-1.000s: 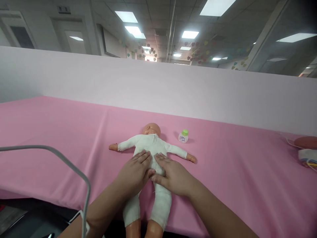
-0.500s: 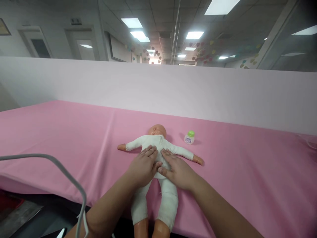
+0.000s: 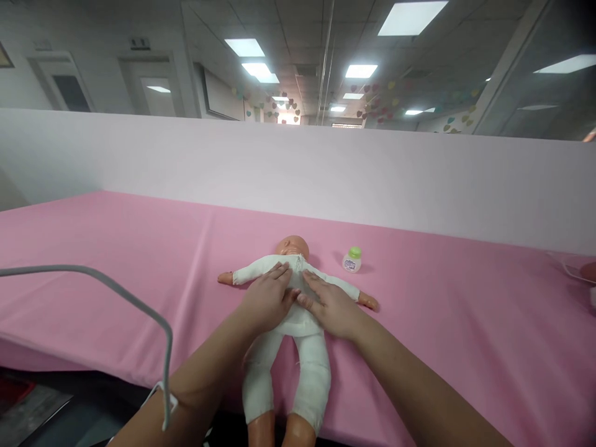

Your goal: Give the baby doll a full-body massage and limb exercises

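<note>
Your doll lies on its back close to the near edge of the pink tabletop, its bare feet sticking out past that edge toward you, while its head points at the pale partition that walls off the far edge. To the left the cloth runs wide and bare as far as the left edge; to the right there is also open cloth, with only a reddish thing cut off at the right edge (too little shows to tell what it is). The doll wears a white one-piece suit, arms spread straight out to both sides, legs slightly apart, head bald. Your left hand and right hand both rest flat on its chest, fingers stretched out and lying close together, gripping nothing, thumbs nearly meeting over the middle of the torso. A small bottle with a green cap stands upright near the doll's head, just beyond its outstretched arm on your right; its contents cannot be made out. A grey cable arcs over the near left corner.
</note>
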Demonstrator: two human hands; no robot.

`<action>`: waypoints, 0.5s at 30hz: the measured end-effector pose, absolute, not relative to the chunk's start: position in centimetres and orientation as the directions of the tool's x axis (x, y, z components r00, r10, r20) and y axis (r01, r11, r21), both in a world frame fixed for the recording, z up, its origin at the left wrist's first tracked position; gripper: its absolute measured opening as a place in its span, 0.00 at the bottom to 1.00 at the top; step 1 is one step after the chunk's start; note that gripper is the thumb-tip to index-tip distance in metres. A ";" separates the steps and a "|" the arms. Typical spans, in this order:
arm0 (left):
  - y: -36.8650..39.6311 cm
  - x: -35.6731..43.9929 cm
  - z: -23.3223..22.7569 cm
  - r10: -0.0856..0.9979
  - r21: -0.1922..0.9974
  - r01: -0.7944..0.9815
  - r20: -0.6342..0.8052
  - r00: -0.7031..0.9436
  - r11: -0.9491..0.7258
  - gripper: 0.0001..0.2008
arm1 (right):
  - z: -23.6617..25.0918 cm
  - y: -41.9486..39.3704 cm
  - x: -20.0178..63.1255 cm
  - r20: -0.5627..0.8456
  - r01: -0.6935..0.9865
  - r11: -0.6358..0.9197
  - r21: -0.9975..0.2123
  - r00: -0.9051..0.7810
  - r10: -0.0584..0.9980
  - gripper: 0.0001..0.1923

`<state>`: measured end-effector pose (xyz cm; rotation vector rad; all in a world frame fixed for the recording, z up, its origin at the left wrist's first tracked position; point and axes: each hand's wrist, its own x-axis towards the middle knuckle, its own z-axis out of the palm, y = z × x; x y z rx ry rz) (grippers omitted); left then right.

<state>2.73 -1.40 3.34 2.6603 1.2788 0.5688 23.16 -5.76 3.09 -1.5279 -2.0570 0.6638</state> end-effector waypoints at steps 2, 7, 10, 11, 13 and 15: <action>-1.2 3.0 3.0 0.772 0.267 0.724 0.252 0.584 -0.636 0.28 | 2.8 -5.3 22.9 0.087 0.736 0.259 -0.626 -0.265 0.960 0.47; -1.1 2.9 2.5 0.757 0.240 0.718 0.207 0.619 -0.653 0.30 | 2.1 -4.9 22.6 0.077 0.740 0.283 -0.610 -0.300 0.951 0.43; -0.8 2.7 3.1 0.761 0.231 0.725 0.206 0.616 -0.649 0.29 | 2.2 -4.6 23.1 0.060 0.740 0.266 -0.618 -0.292 0.954 0.46; -0.5 2.8 3.4 0.768 0.231 0.733 0.212 0.604 -0.640 0.29 | 2.3 -4.4 23.3 0.059 0.741 0.256 -0.620 -0.281 0.958 0.46; 0.0 3.0 4.0 0.781 0.229 0.748 0.234 0.580 -0.624 0.30 | 2.6 -3.8 23.7 0.082 0.738 0.247 -0.628 -0.253 0.964 0.46; 0.6 3.4 4.4 0.778 0.215 0.751 0.259 0.573 -0.624 0.30 | 2.9 -3.2 23.8 0.123 0.727 0.258 -0.636 -0.235 0.964 0.45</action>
